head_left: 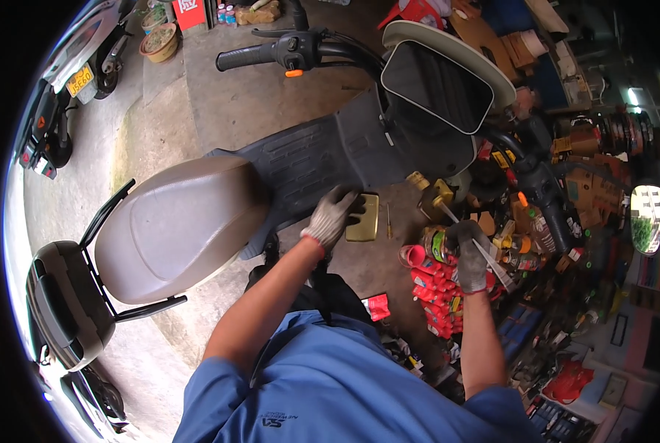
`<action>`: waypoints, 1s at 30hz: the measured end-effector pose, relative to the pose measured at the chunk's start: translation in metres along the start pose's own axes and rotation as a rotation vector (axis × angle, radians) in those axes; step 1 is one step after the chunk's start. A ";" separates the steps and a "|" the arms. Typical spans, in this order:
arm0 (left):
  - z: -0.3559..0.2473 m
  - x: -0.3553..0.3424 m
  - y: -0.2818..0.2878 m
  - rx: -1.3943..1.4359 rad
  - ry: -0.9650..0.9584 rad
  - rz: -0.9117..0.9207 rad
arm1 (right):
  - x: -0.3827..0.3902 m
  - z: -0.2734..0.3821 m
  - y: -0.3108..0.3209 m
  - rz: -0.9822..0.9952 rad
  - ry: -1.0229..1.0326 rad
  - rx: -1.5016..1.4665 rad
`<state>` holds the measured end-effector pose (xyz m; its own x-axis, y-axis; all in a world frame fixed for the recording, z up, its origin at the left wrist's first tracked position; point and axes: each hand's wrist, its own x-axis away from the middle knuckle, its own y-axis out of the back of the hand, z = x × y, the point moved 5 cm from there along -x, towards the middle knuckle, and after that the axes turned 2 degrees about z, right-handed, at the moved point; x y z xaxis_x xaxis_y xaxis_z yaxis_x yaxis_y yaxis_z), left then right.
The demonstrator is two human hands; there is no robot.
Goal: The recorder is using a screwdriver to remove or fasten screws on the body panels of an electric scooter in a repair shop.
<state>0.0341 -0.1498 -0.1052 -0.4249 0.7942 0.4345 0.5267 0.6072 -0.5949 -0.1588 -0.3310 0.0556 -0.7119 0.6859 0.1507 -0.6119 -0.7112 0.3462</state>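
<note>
My left hand point(333, 216), in a pale work glove with dark fingertips, reaches beside the scooter's dark footboard point(300, 166). Its fingers are apart over the left edge of a shallow yellow-green tray point(370, 221); whether they touch it cannot be told. My right hand point(471, 260), also gloved, is closed around a long pale tool point(496, 267) with a flared end, its thin shaft showing past the fingers. Below that hand are a jar with a yellow-green label point(437, 242) and a pile of red packets point(434, 299). The scooter's beige seat point(167, 229) lies to my left.
A slim screwdriver-like tool point(389, 220) lies right of the tray. The scooter's handlebar grip point(245, 58) and front panel point(440, 85) stand ahead. Bottles, boxes and parts crowd the right side. Another scooter point(86, 55) and a potted plant point(159, 43) are far left.
</note>
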 end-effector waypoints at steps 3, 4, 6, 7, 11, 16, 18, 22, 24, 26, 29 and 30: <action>-0.006 -0.038 -0.035 0.132 -0.006 0.034 | -0.003 -0.015 0.000 0.154 -0.022 0.139; -0.008 -0.047 -0.047 0.167 -0.007 0.048 | -0.003 -0.007 -0.001 0.210 0.242 0.399; -0.010 -0.065 -0.067 0.256 0.049 0.041 | -0.006 -0.018 0.007 0.244 0.257 0.422; -0.009 -0.072 -0.077 0.299 0.077 0.038 | -0.009 -0.030 0.014 0.187 0.129 0.255; -0.006 -0.088 -0.104 0.457 0.139 0.004 | -0.008 -0.054 0.019 0.312 0.145 0.386; -0.002 -0.099 -0.121 0.490 0.157 -0.007 | -0.006 -0.069 0.032 0.144 -0.033 0.026; -0.003 -0.102 -0.126 0.504 0.123 0.017 | -0.005 -0.067 0.027 0.220 -0.037 0.067; -0.003 -0.103 -0.130 0.524 0.117 0.047 | -0.005 -0.057 0.029 0.210 -0.037 0.018; -0.004 -0.105 -0.131 0.436 0.082 0.087 | -0.006 -0.053 0.030 0.254 -0.077 -0.025; 0.001 -0.108 -0.130 0.469 0.111 0.007 | -0.006 -0.053 0.029 0.342 -0.146 -0.080; 0.007 -0.116 -0.130 0.439 0.091 0.015 | -0.004 -0.054 0.023 0.415 -0.186 -0.022; 0.010 -0.117 -0.130 0.419 0.074 0.024 | -0.007 -0.050 0.030 0.257 -0.115 -0.045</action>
<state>0.0080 -0.3224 -0.0856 -0.3539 0.8171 0.4552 0.1842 0.5380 -0.8226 -0.1896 -0.3652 0.0185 -0.8034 0.4935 0.3333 -0.4330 -0.8683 0.2421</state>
